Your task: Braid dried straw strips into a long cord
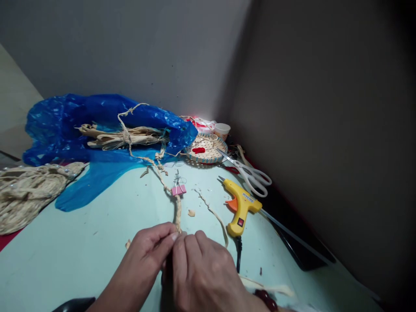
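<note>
A pale braided cord (pixel 178 211) runs down from a pink binder clip (pixel 178 190) into my two hands at the front of the table. My left hand (pixel 147 248) pinches its lower end between thumb and forefinger. Right against it, my right hand (pixel 203 264) is closed with bent fingers at the same end of the cord; the strands inside are hidden. Above the clip, more of the braid (pixel 156 169) stretches back to a bundle of dried husk strips (pixel 126 138).
A blue plastic bag (pixel 65 125) lies around the bundle. To the right are a yellow glue gun (pixel 238 203), white-handled scissors (pixel 250 173), a woven tray (pixel 208 156) and a paper cup (pixel 222 130). A woven piece (pixel 32 193) lies left; a loose twisted strand (pixel 214 212) is nearby.
</note>
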`<state>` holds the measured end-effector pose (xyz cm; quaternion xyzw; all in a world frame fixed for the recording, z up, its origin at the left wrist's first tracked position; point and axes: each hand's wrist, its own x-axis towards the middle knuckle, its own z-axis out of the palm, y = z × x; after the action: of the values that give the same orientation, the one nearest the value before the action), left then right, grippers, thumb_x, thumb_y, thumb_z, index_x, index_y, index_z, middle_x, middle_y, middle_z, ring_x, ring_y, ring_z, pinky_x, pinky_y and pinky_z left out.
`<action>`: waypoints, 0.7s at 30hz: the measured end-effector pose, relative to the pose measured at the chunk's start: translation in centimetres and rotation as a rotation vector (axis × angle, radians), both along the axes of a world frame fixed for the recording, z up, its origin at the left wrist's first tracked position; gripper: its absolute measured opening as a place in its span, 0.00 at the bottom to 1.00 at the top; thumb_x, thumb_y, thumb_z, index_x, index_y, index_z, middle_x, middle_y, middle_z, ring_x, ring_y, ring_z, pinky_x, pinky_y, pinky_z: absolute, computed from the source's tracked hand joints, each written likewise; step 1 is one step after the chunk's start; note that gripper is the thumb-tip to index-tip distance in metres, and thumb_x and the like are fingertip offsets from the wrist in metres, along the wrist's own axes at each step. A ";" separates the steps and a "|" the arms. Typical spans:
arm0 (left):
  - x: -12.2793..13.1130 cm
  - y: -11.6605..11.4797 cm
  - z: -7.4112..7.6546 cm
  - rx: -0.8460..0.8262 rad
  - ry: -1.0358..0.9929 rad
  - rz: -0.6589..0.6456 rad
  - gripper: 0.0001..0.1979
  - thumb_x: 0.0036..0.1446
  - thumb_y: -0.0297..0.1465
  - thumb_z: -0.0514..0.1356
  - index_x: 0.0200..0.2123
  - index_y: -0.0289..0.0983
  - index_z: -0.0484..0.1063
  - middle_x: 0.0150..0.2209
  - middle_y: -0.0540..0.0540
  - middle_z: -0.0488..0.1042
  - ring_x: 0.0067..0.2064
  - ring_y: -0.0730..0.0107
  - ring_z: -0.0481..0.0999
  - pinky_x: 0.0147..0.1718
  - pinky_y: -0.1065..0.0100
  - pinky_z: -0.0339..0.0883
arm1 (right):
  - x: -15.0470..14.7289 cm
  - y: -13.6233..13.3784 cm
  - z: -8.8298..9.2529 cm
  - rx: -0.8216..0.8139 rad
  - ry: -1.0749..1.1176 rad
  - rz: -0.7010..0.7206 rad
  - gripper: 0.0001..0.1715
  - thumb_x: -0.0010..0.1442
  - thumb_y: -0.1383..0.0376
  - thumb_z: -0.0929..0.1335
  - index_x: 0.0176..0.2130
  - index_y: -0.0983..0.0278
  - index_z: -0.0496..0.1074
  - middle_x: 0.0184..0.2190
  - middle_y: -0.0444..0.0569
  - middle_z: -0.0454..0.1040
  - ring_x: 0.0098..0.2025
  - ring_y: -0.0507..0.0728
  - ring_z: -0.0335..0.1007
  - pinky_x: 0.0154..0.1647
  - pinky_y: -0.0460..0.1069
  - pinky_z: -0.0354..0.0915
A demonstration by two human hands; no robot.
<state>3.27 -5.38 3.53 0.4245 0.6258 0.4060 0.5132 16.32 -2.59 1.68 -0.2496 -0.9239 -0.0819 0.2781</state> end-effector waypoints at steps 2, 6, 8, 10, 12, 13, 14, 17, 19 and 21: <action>-0.1 -0.1 0.1 0.027 -0.013 0.040 0.15 0.56 0.37 0.58 0.20 0.40 0.64 0.20 0.54 0.63 0.26 0.71 0.64 0.25 0.71 0.58 | -0.3 -0.7 -0.6 0.045 0.033 -0.053 0.13 0.61 0.73 0.59 0.40 0.74 0.70 0.24 0.56 0.70 0.24 0.57 0.63 0.22 0.51 0.58; -0.2 -0.3 -0.1 0.034 -0.069 0.034 0.12 0.58 0.37 0.58 0.26 0.38 0.73 0.21 0.53 0.67 0.24 0.71 0.65 0.24 0.71 0.61 | -0.3 -1.8 -0.9 0.139 -0.004 -0.093 0.16 0.62 0.74 0.60 0.47 0.75 0.70 0.34 0.63 0.76 0.32 0.61 0.70 0.28 0.53 0.63; -0.4 -0.2 -0.2 0.034 -0.099 0.010 0.12 0.58 0.37 0.58 0.28 0.37 0.75 0.17 0.55 0.64 0.20 0.74 0.62 0.22 0.72 0.59 | -0.1 -1.9 -0.8 0.182 -0.036 -0.088 0.17 0.60 0.76 0.61 0.47 0.75 0.71 0.37 0.63 0.77 0.35 0.62 0.70 0.29 0.53 0.64; -0.5 -0.2 -0.1 0.008 -0.129 0.025 0.12 0.57 0.39 0.60 0.28 0.37 0.75 0.16 0.56 0.63 0.18 0.78 0.58 0.19 0.74 0.55 | 0.0 -1.6 -0.5 0.178 -0.030 -0.077 0.17 0.59 0.77 0.61 0.46 0.76 0.72 0.36 0.63 0.77 0.34 0.61 0.70 0.28 0.52 0.63; -0.5 -0.2 0.2 -0.030 -0.188 0.096 0.12 0.54 0.40 0.63 0.27 0.37 0.75 0.19 0.55 0.65 0.20 0.78 0.59 0.20 0.75 0.55 | 0.2 -0.8 0.1 0.131 0.029 -0.028 0.15 0.61 0.75 0.61 0.44 0.76 0.73 0.31 0.59 0.76 0.29 0.58 0.68 0.26 0.52 0.61; -0.6 -0.3 0.4 -0.049 -0.231 0.138 0.12 0.51 0.40 0.65 0.27 0.37 0.75 0.22 0.54 0.67 0.22 0.78 0.61 0.22 0.76 0.57 | 0.4 -0.3 0.6 0.089 0.073 0.018 0.14 0.62 0.72 0.61 0.42 0.74 0.73 0.29 0.56 0.75 0.27 0.57 0.66 0.25 0.51 0.60; -0.6 -0.4 0.5 -0.064 -0.270 0.171 0.12 0.49 0.40 0.67 0.26 0.37 0.74 0.24 0.53 0.68 0.24 0.77 0.62 0.23 0.76 0.58 | 0.6 0.3 1.2 0.034 0.119 0.069 0.13 0.64 0.70 0.61 0.40 0.71 0.74 0.26 0.53 0.74 0.25 0.56 0.64 0.24 0.51 0.59; -1.0 -0.7 0.5 -0.069 -0.332 0.184 0.13 0.50 0.40 0.67 0.26 0.36 0.73 0.20 0.56 0.62 0.20 0.82 0.53 0.19 0.78 0.49 | 1.7 2.0 3.6 -0.253 0.167 0.126 0.12 0.64 0.63 0.63 0.36 0.64 0.74 0.26 0.48 0.74 0.27 0.55 0.66 0.28 0.50 0.60; -1.3 -0.8 0.3 -0.072 -0.353 0.148 0.13 0.53 0.40 0.65 0.28 0.36 0.73 0.16 0.59 0.55 0.18 0.83 0.43 0.17 0.77 0.39 | 2.3 2.8 5.1 -0.531 0.080 0.044 0.11 0.63 0.59 0.65 0.37 0.64 0.73 0.31 0.49 0.75 0.33 0.56 0.70 0.32 0.49 0.61; -1.5 -0.8 0.0 -0.080 -0.367 0.111 0.14 0.53 0.42 0.64 0.30 0.35 0.73 0.15 0.60 0.54 0.18 0.83 0.41 0.17 0.76 0.36 | 2.7 3.3 6.1 -0.807 -0.051 0.046 0.14 0.65 0.57 0.64 0.35 0.63 0.74 0.29 0.46 0.75 0.34 0.55 0.70 0.31 0.47 0.60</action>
<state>1.78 -6.20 3.55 0.2876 0.5597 0.4790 0.6121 19.00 0.72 7.78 -0.3157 -0.8938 0.2877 0.1364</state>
